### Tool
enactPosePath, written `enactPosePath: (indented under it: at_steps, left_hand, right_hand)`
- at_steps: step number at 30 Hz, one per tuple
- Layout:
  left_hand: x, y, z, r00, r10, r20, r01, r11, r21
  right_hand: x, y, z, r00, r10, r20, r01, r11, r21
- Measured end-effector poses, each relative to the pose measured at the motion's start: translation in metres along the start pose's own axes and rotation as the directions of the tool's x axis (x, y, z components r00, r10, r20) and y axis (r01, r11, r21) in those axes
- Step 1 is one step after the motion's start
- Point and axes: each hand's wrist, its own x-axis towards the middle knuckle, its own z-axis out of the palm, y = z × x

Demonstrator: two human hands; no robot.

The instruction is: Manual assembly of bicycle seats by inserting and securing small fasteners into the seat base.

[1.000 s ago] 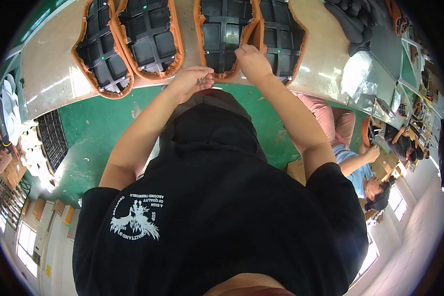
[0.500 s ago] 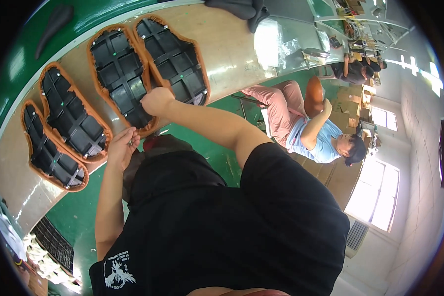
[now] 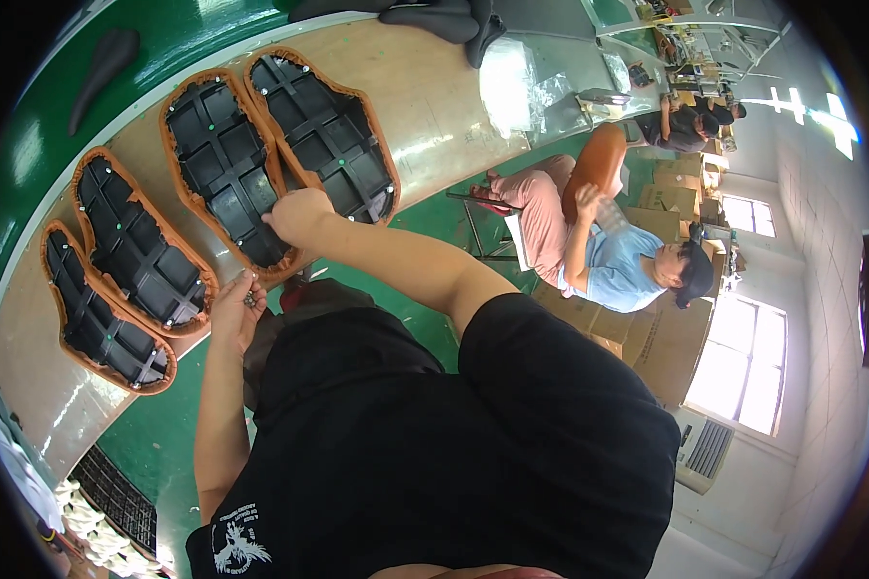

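Four long upholstered pads lie underside up on the table, each a black ribbed plastic base edged in orange-brown covering. My right hand (image 3: 299,218) is over the lower right edge of the second pad from the right (image 3: 224,159), fingers curled down toward its base; what they pinch, if anything, is hidden. Near that pad's lower end, my left hand (image 3: 236,307) is closed around small metal pieces (image 3: 251,294), too small to tell exactly. To the right lies another pad (image 3: 323,130); two smaller ones, the longer pad (image 3: 143,241) and the leftmost pad (image 3: 101,314), are on the left.
The pads rest on a tan table (image 3: 425,96) running across the far side. Dark padded pieces (image 3: 439,17) and clear plastic wrap (image 3: 507,87) lie farther along it. A seated co-worker (image 3: 618,261) on the right holds a brown pad (image 3: 597,164). A black crate (image 3: 116,497) stands lower left.
The view has shifted slightly, so the pads sit lower. My right hand stays at the same pad; my left hand's metal pieces show more plainly. The co-worker's brown pad has swung up and left.
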Motion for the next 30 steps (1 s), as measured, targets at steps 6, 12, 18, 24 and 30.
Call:
enactPosePath:
  at_steps: [6,12,18,24,30]
  left_hand:
    - [0.0,-0.003,-0.001,1.0,-0.009,0.018,0.009,1.0,-0.005]
    - [0.0,-0.008,-0.009,0.991,0.036,0.132,-0.028,0.998,-0.061]
    - [-0.006,-0.007,-0.001,1.0,0.011,-0.009,-0.011,0.999,-0.032]
    - [-0.008,-0.012,-0.002,1.0,0.002,-0.012,-0.003,0.998,-0.056]
    - [-0.004,-0.019,0.0,0.999,-0.018,0.038,0.017,1.0,0.017]
  right_hand:
    - [0.014,0.015,0.037,0.988,-0.055,-0.144,0.04,0.993,-0.109]
    - [0.005,-0.001,0.01,1.0,-0.023,-0.021,0.019,0.986,-0.168]
    - [0.025,0.02,0.045,0.981,-0.108,-0.158,0.075,0.976,-0.204]
    - [-0.007,-0.003,0.028,0.989,-0.052,-0.136,0.043,0.996,-0.073]
    - [-0.066,-0.042,0.06,0.855,-0.274,-0.439,0.415,0.87,0.266]
